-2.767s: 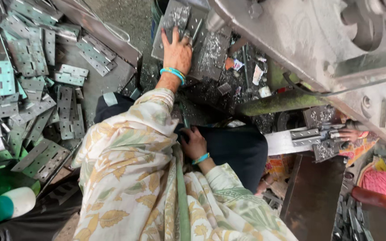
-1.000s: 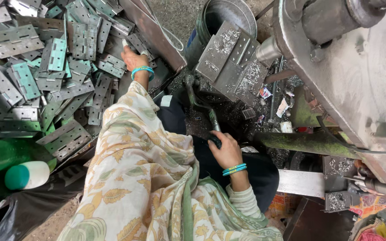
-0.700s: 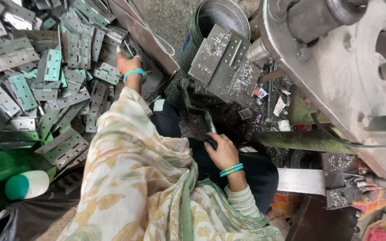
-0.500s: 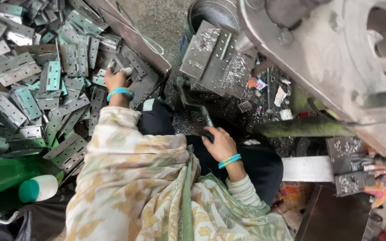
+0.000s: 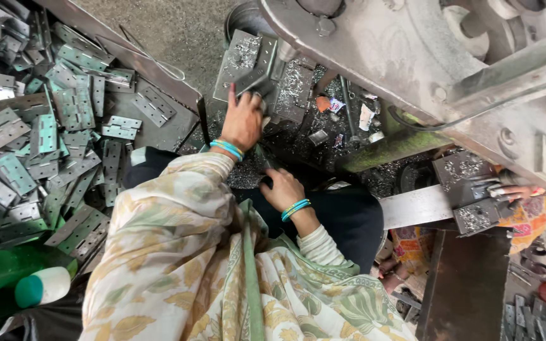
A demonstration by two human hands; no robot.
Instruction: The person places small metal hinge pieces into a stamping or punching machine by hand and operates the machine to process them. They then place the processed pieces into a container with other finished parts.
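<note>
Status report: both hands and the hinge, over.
Left hand on a hinge at the press plate. Right hand low by the lap, grip unclear. Metal shavings all around.

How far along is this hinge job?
Done: I cannot tell which hinges are finished. In hand: the left hand sets a hinge on the press bed, while the right hand rests near the lap. Left: a big hinge pile lies at the left.
</note>
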